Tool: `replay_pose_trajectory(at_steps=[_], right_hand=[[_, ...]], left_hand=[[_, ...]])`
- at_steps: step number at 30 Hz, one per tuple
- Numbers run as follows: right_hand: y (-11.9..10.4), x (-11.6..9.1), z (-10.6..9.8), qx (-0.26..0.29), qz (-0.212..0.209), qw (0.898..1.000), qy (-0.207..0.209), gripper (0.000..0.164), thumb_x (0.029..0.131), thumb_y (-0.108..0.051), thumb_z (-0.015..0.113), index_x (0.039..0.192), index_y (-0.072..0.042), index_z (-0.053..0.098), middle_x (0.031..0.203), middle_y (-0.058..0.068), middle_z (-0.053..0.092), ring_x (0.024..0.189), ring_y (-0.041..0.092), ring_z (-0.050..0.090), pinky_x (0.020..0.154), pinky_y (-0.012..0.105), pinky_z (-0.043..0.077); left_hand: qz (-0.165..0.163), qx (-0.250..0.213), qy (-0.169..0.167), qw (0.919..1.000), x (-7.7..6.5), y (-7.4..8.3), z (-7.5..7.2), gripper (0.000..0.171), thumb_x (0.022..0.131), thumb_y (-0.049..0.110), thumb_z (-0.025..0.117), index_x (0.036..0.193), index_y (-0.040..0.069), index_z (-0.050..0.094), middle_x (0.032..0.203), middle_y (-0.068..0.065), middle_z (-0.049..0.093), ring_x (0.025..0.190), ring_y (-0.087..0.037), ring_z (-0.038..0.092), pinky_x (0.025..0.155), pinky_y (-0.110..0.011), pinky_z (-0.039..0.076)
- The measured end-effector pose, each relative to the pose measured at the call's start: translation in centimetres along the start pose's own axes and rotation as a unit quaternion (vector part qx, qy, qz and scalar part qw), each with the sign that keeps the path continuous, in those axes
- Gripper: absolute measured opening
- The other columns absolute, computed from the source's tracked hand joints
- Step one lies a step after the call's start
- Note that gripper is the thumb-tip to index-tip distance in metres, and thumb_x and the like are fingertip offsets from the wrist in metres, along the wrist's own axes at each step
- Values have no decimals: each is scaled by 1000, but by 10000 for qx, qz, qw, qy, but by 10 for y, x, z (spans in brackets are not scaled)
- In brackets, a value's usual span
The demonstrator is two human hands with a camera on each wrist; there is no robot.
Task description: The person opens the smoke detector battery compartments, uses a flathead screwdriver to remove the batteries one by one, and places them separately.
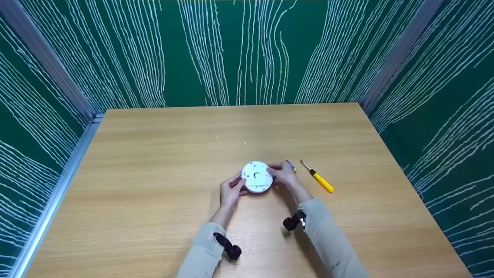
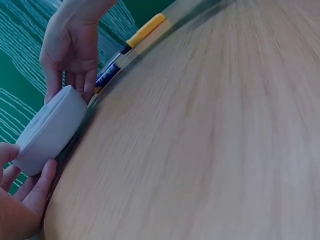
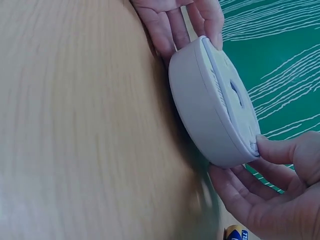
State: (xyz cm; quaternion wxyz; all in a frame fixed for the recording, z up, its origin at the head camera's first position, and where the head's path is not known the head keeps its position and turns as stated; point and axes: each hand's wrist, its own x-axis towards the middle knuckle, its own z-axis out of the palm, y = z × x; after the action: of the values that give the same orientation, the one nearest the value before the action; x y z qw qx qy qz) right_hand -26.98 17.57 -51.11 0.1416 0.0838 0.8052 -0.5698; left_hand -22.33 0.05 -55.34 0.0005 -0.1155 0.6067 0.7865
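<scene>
A round white smoke alarm (image 1: 257, 181), thick as a puck, is held between both hands over the table. Its upper face shows a small central opening and several dark marks; slots show near its edge in the right wrist view. My left hand (image 1: 230, 190) grips the left rim, thumb on the face and fingers under the side. On the opposite rim my right hand (image 1: 285, 173) pinches it the same way, thumb (image 3: 277, 150) on top. The underside of the smoke alarm is hidden.
Just beyond the right hand lies a blue and yellow battery (image 1: 291, 166), partly covered by that hand. A screwdriver (image 1: 322, 182) with a yellow handle rests to its right. Tiny white specks dot the wooden table (image 1: 154, 154) farther back. Green walls (image 1: 254, 50) enclose the far side and both flanks.
</scene>
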Motion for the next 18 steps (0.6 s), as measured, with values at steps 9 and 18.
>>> replay_pose_trajectory(at_steps=[9, 18], right_hand=[[3, -6, -1, 398, -666, 9970, 47, 31, 86, -3, 54, 116, 8, 54, 101, 22, 59, 70, 13, 57, 62, 27, 55], [-1, -9, -3, 738, -893, 9932, 117, 32, 86, -1, 54, 118, 5, 53, 105, 22, 56, 72, 19, 59, 70, 45, 54]], left_hand=[[17, -127, -239, 9996, 2, 7, -1, 39, 78, -5, 62, 116, -4, 55, 105, -21, 59, 78, -17, 61, 61, -31, 57], [189, -611, -512, 9966, 11, 15, -2, 42, 75, -11, 62, 116, -6, 54, 109, -20, 58, 76, -16, 62, 66, -34, 56]])
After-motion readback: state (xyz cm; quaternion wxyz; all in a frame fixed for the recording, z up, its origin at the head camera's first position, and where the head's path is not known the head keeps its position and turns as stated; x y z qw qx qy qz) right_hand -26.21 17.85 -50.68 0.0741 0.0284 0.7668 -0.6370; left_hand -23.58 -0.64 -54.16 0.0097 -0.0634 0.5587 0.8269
